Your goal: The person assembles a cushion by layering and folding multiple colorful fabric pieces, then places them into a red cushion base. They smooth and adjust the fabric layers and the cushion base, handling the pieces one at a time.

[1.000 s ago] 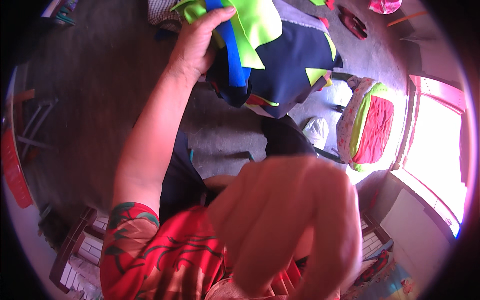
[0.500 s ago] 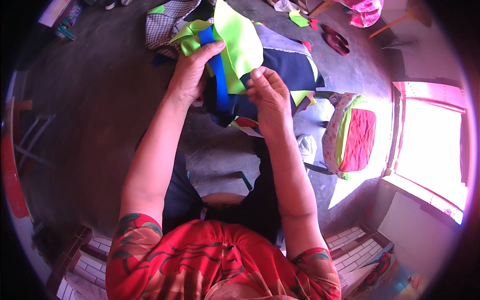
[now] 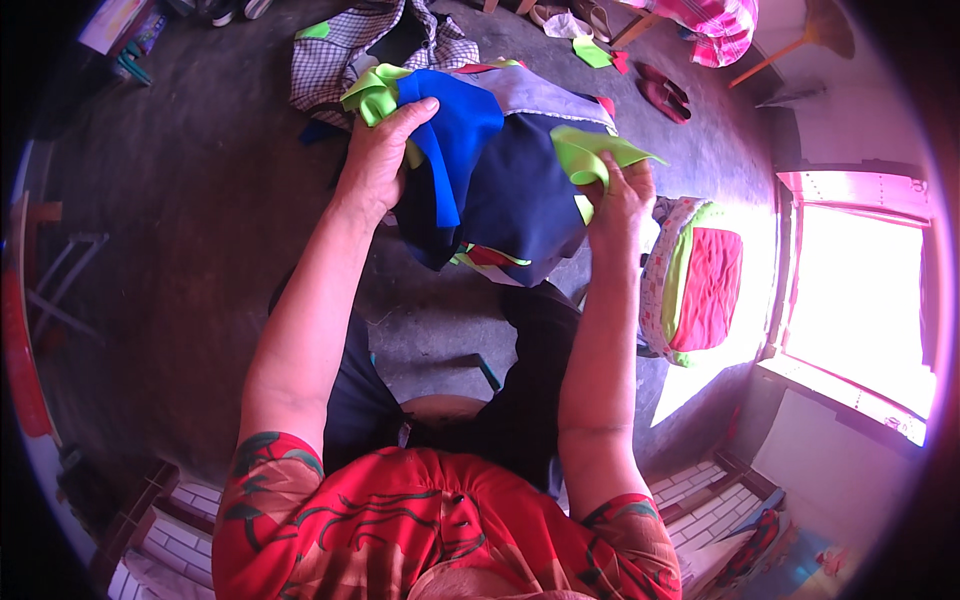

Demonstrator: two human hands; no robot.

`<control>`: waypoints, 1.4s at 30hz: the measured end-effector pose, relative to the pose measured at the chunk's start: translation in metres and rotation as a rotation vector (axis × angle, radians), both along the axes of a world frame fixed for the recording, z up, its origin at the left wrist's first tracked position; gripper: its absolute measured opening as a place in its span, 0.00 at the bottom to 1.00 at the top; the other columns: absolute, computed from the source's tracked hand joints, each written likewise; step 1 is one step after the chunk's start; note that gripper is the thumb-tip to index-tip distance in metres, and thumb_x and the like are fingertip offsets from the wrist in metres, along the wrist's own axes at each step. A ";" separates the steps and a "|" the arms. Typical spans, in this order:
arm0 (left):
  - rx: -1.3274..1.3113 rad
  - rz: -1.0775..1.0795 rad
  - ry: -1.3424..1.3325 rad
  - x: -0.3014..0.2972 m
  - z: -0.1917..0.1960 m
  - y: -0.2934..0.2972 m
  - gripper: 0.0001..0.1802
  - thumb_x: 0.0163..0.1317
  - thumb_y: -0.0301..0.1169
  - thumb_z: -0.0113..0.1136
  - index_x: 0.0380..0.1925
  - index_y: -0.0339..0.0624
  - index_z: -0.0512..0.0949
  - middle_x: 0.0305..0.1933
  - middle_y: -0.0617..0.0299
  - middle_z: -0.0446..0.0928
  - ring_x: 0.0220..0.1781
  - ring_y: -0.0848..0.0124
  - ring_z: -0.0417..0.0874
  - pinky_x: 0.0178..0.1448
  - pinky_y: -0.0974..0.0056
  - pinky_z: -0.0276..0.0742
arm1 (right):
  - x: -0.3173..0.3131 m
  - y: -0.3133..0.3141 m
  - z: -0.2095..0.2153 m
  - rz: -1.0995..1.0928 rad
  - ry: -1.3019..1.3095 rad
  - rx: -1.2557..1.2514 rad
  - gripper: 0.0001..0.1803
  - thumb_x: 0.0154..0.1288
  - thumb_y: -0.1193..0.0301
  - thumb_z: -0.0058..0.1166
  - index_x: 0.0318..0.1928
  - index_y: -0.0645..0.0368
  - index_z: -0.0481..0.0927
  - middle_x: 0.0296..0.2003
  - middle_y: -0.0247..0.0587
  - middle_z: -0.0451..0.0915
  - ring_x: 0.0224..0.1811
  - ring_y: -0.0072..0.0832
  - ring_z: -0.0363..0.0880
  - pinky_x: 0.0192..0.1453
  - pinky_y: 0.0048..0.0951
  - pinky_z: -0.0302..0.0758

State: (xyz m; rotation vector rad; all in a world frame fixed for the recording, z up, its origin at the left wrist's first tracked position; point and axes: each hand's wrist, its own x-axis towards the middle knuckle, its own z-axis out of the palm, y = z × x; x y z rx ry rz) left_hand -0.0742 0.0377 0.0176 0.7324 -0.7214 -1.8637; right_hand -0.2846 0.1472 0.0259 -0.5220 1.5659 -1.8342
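A: What is the right hand (image 3: 622, 190) doing?

B: It is pinching a lime green cloth piece (image 3: 597, 153). The piece sticks out past the fingers on both sides, over the right side of a dark blue cloth heap (image 3: 520, 180).

A: And the left hand (image 3: 383, 158)?

B: It is gripping a blue cloth (image 3: 460, 108), with the thumb on top. A long blue end hangs down beside the hand. A bunched lime green cloth (image 3: 374, 97) pokes out just above that hand, touching the blue one.

A: Where is the heap?

B: In front of the person's knees, between the two hands and under the blue cloth. Its top part is a gray cloth (image 3: 535, 90), and bits of red and green peek out at the bottom. I can't tell what holds it up.

A: What is near it?

B: A black-and-white checked cloth (image 3: 325, 70) lies at its upper left. To the right, near the right arm, is a puffy bundle (image 3: 705, 290) with a red and green front.

A: And farther away?

B: Dark red shoes (image 3: 665, 95) sit on the gray floor (image 3: 200, 270), near a small green scrap (image 3: 592, 52) and a red scrap (image 3: 620, 62). A pink checked cloth (image 3: 725, 30) hangs at the top right. Very bright light fills the window (image 3: 855, 290) on the right. The person wears a red patterned shirt (image 3: 380, 510).
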 end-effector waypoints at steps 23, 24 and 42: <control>-0.014 0.013 -0.029 0.010 -0.009 -0.007 0.30 0.52 0.28 0.65 0.55 0.47 0.67 0.47 0.63 0.74 0.50 0.69 0.74 0.55 0.58 0.72 | -0.022 0.013 0.007 0.200 0.199 0.039 0.19 0.62 0.79 0.50 0.54 0.60 0.69 0.39 0.42 0.79 0.35 0.26 0.80 0.32 0.25 0.79; -0.010 0.012 -0.028 0.010 -0.009 -0.008 0.30 0.51 0.28 0.66 0.55 0.47 0.67 0.47 0.63 0.74 0.50 0.69 0.74 0.55 0.58 0.72 | -0.022 0.012 0.010 0.195 0.175 0.025 0.19 0.62 0.78 0.50 0.55 0.61 0.68 0.39 0.42 0.80 0.36 0.27 0.81 0.34 0.26 0.80; 0.014 0.037 0.012 0.008 0.001 -0.005 0.13 0.53 0.25 0.63 0.40 0.43 0.75 0.38 0.66 0.76 0.40 0.74 0.77 0.47 0.65 0.74 | -0.020 0.015 -0.029 0.154 1.324 0.749 0.21 0.52 0.65 0.60 0.48 0.52 0.77 0.43 0.44 0.73 0.50 0.42 0.72 0.51 0.41 0.72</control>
